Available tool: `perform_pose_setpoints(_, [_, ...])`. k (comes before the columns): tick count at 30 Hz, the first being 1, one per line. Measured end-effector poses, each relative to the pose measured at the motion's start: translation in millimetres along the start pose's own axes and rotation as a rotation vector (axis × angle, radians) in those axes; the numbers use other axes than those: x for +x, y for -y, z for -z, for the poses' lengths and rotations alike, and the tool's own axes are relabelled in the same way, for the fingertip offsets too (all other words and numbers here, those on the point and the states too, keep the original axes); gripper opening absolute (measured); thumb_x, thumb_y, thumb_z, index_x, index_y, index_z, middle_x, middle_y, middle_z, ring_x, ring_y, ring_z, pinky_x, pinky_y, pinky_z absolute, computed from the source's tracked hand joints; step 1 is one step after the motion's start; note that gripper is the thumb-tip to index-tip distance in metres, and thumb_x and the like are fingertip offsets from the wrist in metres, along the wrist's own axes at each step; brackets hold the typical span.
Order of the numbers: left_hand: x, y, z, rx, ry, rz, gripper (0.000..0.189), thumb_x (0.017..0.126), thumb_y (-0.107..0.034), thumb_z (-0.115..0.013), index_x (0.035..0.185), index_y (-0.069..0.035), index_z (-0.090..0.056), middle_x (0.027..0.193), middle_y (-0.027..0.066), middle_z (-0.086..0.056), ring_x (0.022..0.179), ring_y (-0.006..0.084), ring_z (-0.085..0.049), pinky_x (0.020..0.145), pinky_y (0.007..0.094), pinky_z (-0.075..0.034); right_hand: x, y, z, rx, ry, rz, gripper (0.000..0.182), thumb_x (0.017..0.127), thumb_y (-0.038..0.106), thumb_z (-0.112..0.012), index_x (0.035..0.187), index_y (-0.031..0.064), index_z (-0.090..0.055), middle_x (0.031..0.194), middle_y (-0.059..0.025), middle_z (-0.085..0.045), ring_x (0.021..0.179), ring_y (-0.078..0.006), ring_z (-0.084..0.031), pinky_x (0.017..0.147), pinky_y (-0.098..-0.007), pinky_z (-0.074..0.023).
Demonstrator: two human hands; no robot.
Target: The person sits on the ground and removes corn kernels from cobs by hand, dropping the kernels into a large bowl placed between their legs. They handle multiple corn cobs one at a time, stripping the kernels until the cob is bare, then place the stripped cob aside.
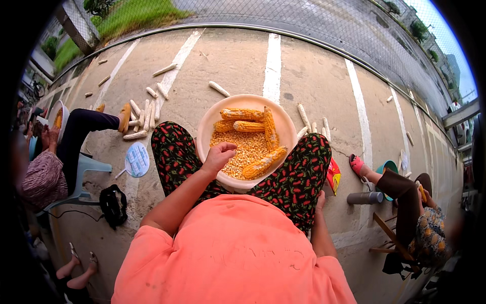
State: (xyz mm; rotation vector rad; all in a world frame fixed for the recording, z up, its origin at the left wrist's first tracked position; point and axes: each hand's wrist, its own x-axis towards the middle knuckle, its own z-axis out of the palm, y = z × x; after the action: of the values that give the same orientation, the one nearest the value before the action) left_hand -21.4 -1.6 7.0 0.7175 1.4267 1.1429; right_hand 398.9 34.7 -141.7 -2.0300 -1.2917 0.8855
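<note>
Between my knees stands a pale plastic basin (205, 131), its lower part full of loose yellow corn kernels (228, 161). Several partly shelled corn cobs (243, 113) lie at its far side, and another cob (264, 163) rests near the basin's front right. My left hand (220, 156) hovers over the kernels at the left, fingers curled inward; nothing shows in it, though its underside is hidden. Beside my right thigh hangs my right hand (321, 202), mostly hidden by the leg, close to a red and yellow packet (333, 176) on the ground.
Bare white cobs (146, 116) lie scattered left, with more cobs (303, 116) right. A hand fan (137, 159) and black bag (113, 206) are left. A seated person (41, 178) is left, another (425, 228) right by a grey bottle (364, 198). Wire fencing (243, 15) runs ahead.
</note>
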Motion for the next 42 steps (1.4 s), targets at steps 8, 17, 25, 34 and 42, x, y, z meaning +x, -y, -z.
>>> perform_pose_setpoints(8, [22.9, -48.3, 29.2, 0.048, -0.034, -0.133, 0.025, 0.078, -0.005, -0.053, 0.102, 0.001, -0.056, 0.089, 0.0028, -0.057, 0.076, 0.0071, -0.05, 0.069, 0.0197, -0.041, 57.6, 217.0, 47.3, 0.563, -0.092, 0.395, 0.031, 0.083, 0.013, -0.055, 0.11, 0.0006, -0.047, 0.08, -0.0013, -0.052, 0.068, -0.008, -0.052, 0.059, -0.0199, -0.0457])
perform_pose_setpoints(17, [64.5, -84.1, 30.4, 0.117, -0.002, -0.323, 0.026, 0.078, -0.006, -0.054, 0.103, 0.002, -0.056, 0.092, 0.005, -0.057, 0.085, 0.0099, -0.052, 0.077, 0.022, -0.042, 60.6, 305.1, -108.5, 0.071, 0.402, 0.469, 0.039, 0.073, 0.019, -0.062, 0.103, -0.0029, -0.053, 0.079, -0.0085, -0.059, 0.072, -0.0152, -0.056, 0.066, -0.0266, -0.0461])
perform_pose_setpoints(25, [74.1, -64.2, 23.8, 0.026, 0.026, -0.297, 0.026, 0.078, -0.007, -0.054, 0.102, 0.002, -0.056, 0.093, 0.0047, -0.056, 0.082, 0.0088, -0.052, 0.074, 0.0214, -0.043, 88.4, 196.9, -184.3, -0.16, 0.309, 0.23, 0.05, 0.067, 0.014, -0.063, 0.112, -0.0034, -0.049, 0.086, -0.0119, -0.06, 0.08, -0.0205, -0.058, 0.07, -0.0286, -0.0453])
perform_pose_setpoints(34, [83.0, -28.5, 34.8, -0.092, -0.081, -0.036, 0.021, 0.078, -0.009, -0.054, 0.097, -0.002, -0.057, 0.082, 0.0021, -0.058, 0.069, 0.0075, -0.054, 0.057, 0.0201, -0.046, 64.4, 204.6, -186.8, -0.474, 0.417, 0.288, 0.05, 0.064, 0.016, -0.063, 0.11, 0.0003, -0.051, 0.092, -0.018, -0.061, 0.085, -0.023, -0.059, 0.072, -0.0314, -0.0459])
perform_pose_setpoints(42, [91.7, -18.5, 32.0, -0.142, -0.028, 0.051, 0.019, 0.078, -0.012, -0.057, 0.095, -0.005, -0.058, 0.079, 0.0009, -0.059, 0.067, 0.0086, -0.056, 0.055, 0.0207, -0.047, 79.4, 174.5, -203.0, -0.389, 0.443, 0.233, 0.03, 0.064, 0.02, -0.062, 0.089, 0.0026, -0.06, 0.072, -0.0113, -0.061, 0.067, -0.0203, -0.059, 0.065, -0.0321, -0.0469])
